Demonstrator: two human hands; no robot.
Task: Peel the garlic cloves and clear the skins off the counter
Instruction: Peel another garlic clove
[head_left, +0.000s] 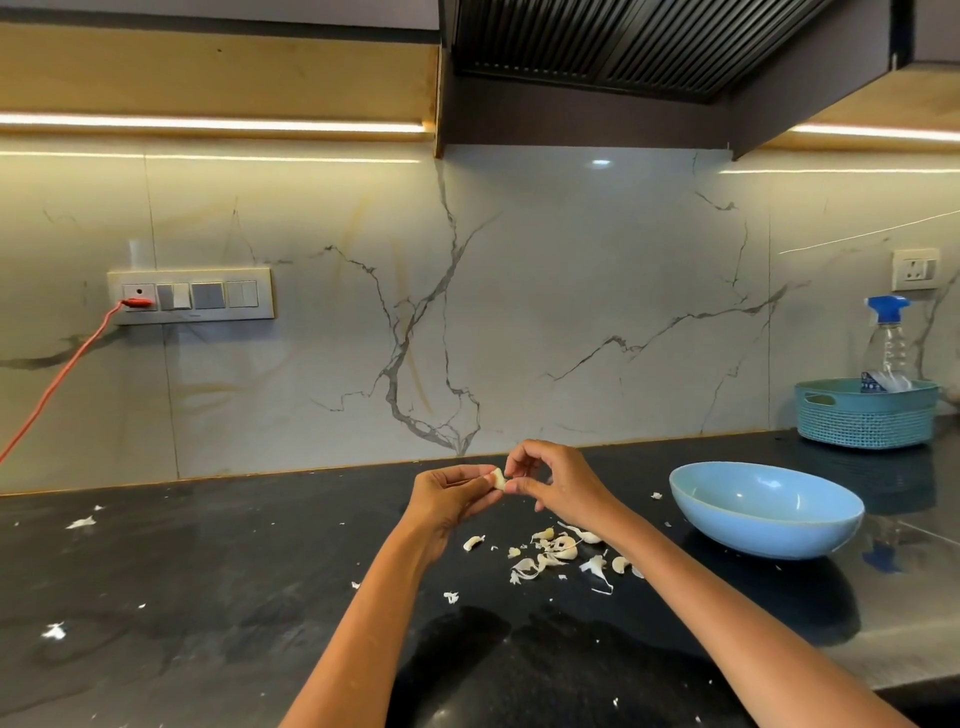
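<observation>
Above the black counter, both hands meet around one pale garlic clove. My left hand pinches the clove from the left. From the right, my right hand pinches at it with thumb and fingertips. Below the hands lies a heap of garlic skins and cloves, with one clove a little to its left. A light blue bowl stands to the right of the heap; nothing shows inside it.
Small skin scraps are scattered over the left of the counter. A teal basket with a spray bottle stands at the back right. An orange cord hangs from the wall socket on the left. The marble backsplash rises behind.
</observation>
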